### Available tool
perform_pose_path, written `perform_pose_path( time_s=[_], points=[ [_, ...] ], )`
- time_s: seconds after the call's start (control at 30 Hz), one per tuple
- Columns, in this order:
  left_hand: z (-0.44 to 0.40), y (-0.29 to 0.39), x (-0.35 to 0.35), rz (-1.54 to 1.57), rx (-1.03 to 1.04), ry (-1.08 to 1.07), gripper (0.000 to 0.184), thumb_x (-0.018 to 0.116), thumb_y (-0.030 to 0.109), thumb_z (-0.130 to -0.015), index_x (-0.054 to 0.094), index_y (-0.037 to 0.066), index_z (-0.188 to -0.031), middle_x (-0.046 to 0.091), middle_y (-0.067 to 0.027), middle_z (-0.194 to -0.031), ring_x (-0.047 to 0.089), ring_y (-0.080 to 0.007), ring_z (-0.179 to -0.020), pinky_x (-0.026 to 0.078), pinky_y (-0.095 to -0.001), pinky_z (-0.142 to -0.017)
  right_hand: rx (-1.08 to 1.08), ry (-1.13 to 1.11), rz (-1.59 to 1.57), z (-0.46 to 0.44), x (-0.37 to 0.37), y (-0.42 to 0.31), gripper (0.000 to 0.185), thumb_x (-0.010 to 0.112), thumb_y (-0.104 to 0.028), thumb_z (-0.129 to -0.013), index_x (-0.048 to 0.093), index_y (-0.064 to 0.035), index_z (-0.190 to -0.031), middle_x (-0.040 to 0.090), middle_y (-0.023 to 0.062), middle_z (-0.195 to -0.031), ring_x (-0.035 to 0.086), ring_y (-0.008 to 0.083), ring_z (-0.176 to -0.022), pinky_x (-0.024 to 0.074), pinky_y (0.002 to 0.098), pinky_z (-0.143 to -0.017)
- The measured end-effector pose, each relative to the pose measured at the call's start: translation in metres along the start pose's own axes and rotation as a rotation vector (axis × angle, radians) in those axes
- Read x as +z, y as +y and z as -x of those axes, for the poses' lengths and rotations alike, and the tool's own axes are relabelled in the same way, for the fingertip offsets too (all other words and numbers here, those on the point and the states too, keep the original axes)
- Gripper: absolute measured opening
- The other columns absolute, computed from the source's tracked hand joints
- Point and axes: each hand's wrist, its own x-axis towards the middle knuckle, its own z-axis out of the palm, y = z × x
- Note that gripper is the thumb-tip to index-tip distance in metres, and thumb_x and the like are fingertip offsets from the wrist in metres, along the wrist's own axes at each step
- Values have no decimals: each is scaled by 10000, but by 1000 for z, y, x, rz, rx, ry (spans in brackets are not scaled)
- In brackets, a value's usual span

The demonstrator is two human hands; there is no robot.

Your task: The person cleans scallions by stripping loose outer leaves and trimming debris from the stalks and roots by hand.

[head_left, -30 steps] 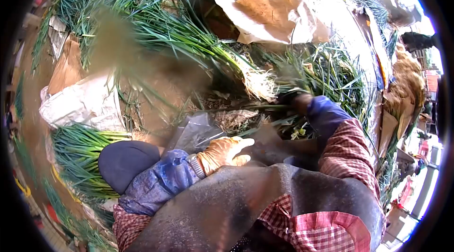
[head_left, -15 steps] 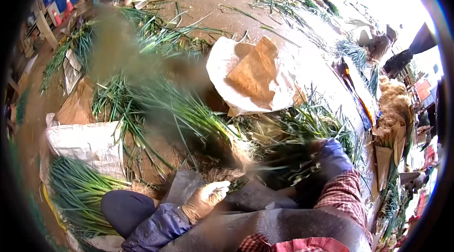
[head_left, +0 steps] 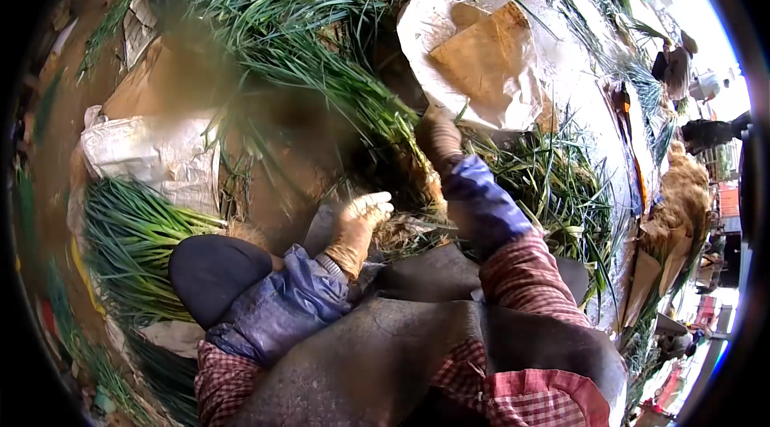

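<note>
My left hand [head_left: 362, 226], in a tan glove, is above my lap with its fingers stretched out to the right and nothing visible in them. My right hand [head_left: 439, 137], in a brownish glove, reaches forward to the white stalks of a pile of green onions [head_left: 353, 90]. Its fingers are partly hidden at the stalks, so their grip is unclear. The onions' roots [head_left: 429, 186] point toward me, their leaves away to the left. A dark apron [head_left: 369, 347] covers my lap.
A bundle of green onions [head_left: 136, 246] lies left of my knee, beside a white sack [head_left: 152, 154]. A pale sack with a brown piece [head_left: 485, 46] lies ahead. Loose green leaves [head_left: 553, 178] are heaped at right. Other people [head_left: 678, 66] are at the far right.
My right hand has moved from the leaf heap at right, leftward and forward to the green onion stalks. My left hand stays above my lap. The view has tilted down.
</note>
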Motion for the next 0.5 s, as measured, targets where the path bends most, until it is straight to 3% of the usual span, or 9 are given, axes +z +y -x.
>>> perform_pose_path(
  time_s=[0.07,0.13,0.2,0.23,0.27,0.3,0.37,0.43,0.5],
  points=[
    [-14,-1,-5,93,10,69,229,543,-12,-853,589,-38,-1076,635,-115,-1025,609,-177,-913,492,-256,-828,215,121,-671,37,-57,-15,246,551,-237,-799,658,-34,-889,655,181,-839,632,291,-715,512,380,-660],
    [-23,0,-10,39,32,30,256,545,93,-882,571,-30,-1105,605,-125,-1104,561,-173,-1024,435,-266,-926,-102,-88,-797,67,-84,-22,224,529,-214,-849,654,-34,-898,647,86,-769,600,180,-685,478,334,-616],
    [-21,12,0,276,-139,-55,275,536,144,-899,564,-27,-1112,608,-119,-1092,560,-181,-1014,431,-282,-928,-66,-584,-1838,87,-70,-34,235,583,-219,-847,638,-35,-981,661,68,-901,600,151,-720,496,318,-696],
    [-21,14,7,568,-198,-244,299,544,203,-900,564,-4,-1114,605,-99,-1105,562,-193,-1019,443,-297,-902,16,-547,-1903,101,-57,-51,264,591,-240,-851,632,-25,-1000,656,60,-887,585,146,-715,490,305,-682],
    [-23,10,7,601,-209,-194,301,553,203,-894,554,-13,-1103,639,-109,-1003,605,-198,-920,491,-305,-816,99,-508,-1966,114,-50,-66,295,600,-260,-855,626,-16,-1020,650,52,-872,570,141,-709,485,291,-667],
    [-21,6,1,462,-262,-240,279,556,199,-891,561,-8,-1078,649,-113,-940,619,-197,-852,508,-305,-757,196,-618,-1843,125,-56,-62,312,601,-256,-865,615,-3,-1046,640,43,-855,559,116,-742,475,253,-669],
    [-10,14,6,255,-241,-183,212,559,195,-890,578,11,-995,658,-121,-799,625,-186,-664,527,-298,-607,-16,-443,-1633,130,-53,-61,271,640,-230,-846,633,-7,-1000,641,20,-824,559,81,-734,469,220,-673],
    [-14,10,-2,168,-151,-162,161,557,182,-892,592,32,-943,651,-100,-772,605,-149,-618,511,-261,-569,158,-432,-1566,136,-72,-61,204,656,-166,-835,642,-1,-952,645,31,-777,572,87,-681,473,214,-635],
    [-13,11,-2,97,-147,-82,125,554,144,-892,604,44,-947,644,-65,-763,597,-118,-612,496,-224,-549,102,-394,-1549,140,-79,-60,192,650,-151,-838,637,8,-944,656,47,-783,580,95,-671,480,222,-617]
  ],
)
